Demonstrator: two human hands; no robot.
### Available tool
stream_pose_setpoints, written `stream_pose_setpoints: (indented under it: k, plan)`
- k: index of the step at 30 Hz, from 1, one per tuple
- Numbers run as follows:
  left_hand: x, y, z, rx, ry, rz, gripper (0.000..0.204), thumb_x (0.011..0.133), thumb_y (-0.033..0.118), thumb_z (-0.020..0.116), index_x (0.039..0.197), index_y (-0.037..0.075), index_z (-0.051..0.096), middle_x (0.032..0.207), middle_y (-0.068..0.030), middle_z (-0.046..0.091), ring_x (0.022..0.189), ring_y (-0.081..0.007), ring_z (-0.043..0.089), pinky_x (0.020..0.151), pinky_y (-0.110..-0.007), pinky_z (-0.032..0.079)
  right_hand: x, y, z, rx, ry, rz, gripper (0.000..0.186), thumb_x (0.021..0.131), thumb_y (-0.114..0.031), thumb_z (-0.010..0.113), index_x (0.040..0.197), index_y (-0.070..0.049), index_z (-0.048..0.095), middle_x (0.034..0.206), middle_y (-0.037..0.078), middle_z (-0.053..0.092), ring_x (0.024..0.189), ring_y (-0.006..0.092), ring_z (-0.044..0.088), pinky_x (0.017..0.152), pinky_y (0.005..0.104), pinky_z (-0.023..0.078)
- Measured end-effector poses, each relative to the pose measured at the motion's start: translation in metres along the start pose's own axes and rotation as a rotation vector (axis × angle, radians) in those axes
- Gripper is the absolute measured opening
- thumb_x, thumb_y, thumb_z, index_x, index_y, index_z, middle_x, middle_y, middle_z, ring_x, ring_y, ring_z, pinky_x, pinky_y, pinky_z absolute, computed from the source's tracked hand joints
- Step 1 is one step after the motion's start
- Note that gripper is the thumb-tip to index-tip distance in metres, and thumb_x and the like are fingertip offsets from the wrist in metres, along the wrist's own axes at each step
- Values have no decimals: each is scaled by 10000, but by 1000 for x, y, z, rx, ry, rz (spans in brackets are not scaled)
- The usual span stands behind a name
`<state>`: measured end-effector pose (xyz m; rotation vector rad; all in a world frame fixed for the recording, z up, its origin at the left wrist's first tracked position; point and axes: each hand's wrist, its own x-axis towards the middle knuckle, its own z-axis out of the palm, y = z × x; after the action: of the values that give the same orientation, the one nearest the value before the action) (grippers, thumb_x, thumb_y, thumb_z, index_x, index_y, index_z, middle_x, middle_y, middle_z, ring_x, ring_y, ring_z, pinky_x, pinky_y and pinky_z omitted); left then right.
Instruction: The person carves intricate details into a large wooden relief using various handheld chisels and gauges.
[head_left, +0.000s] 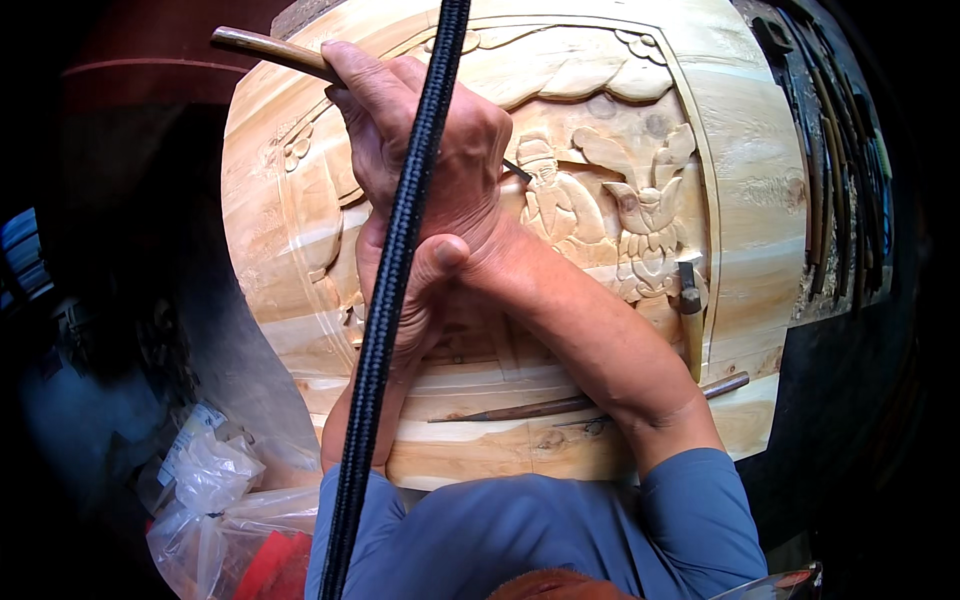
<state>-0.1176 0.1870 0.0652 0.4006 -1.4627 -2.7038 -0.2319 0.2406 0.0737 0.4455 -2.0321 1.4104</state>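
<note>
My right hand (430,130) grips a wooden-handled chisel (270,50), whose dark metal blade reaches down right to a carved bearded figure (550,200) on a pale wooden panel (750,170). My left hand (420,290) lies just below it, thumb pressed at my right wrist, its other fingers hidden. A black braided cord (395,250) crosses in front of both hands. A hammer (690,305) lies on the panel at right of the carved flower shape (645,230). A second long chisel (520,410) lies along the near edge, partly under my right forearm.
Many long carving tools (840,190) lie in rows on a board at the right. At the lower left are a clear plastic bag (215,480) and a red item (270,560). A dark red surface (150,50) is at the top left, with dim clutter below it.
</note>
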Motion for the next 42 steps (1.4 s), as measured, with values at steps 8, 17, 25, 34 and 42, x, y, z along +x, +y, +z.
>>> stream_pose_setpoints:
  k: [8, 17, 25, 34, 42]
  plan:
    - [0, -1, 1, 2, -5, 13, 745, 831, 200, 1019, 1448, -2, 654, 1314, -44, 747, 1226, -166, 694, 1129, -341, 524, 0, 2, 0, 16, 25, 0, 389, 928, -96, 842, 1311, -124, 783, 803, 61, 715, 640, 256, 691, 567, 376, 552]
    - [0, -1, 1, 17, 0, 6, 730, 834, 212, 1018, 1438, -4, 669, 1331, -55, 747, 1242, -174, 692, 1130, -351, 528, -2, 1, 0, 11, 0, 24, 381, 923, -92, 842, 1298, -130, 783, 783, 52, 692, 630, 254, 681, 561, 383, 556]
    - [0, 1, 3, 29, -1, 14, 740, 850, 228, 1004, 1457, -7, 651, 1339, -98, 747, 1244, -222, 712, 1139, -374, 540, -3, -1, 1, 9, -2, 22, 281, 896, -53, 760, 1168, -126, 753, 742, 58, 638, 644, 256, 683, 538, 406, 528]
    - [1, 2, 12, 24, -4, 31, 787, 853, 259, 995, 1480, -24, 611, 1359, -166, 741, 1245, -310, 740, 1152, -428, 565, -2, -2, 3, 24, 6, 18, 291, 858, -32, 727, 1132, -131, 735, 724, 59, 605, 658, 255, 681, 531, 406, 515]
    - [1, 0, 4, 109, -6, 41, 831, 859, 345, 982, 1479, -54, 599, 1380, -174, 718, 1285, -286, 705, 1178, -422, 535, -1, -1, 0, 2, -7, 10, 346, 926, -105, 851, 1265, -115, 785, 774, 60, 687, 636, 260, 692, 562, 382, 558]
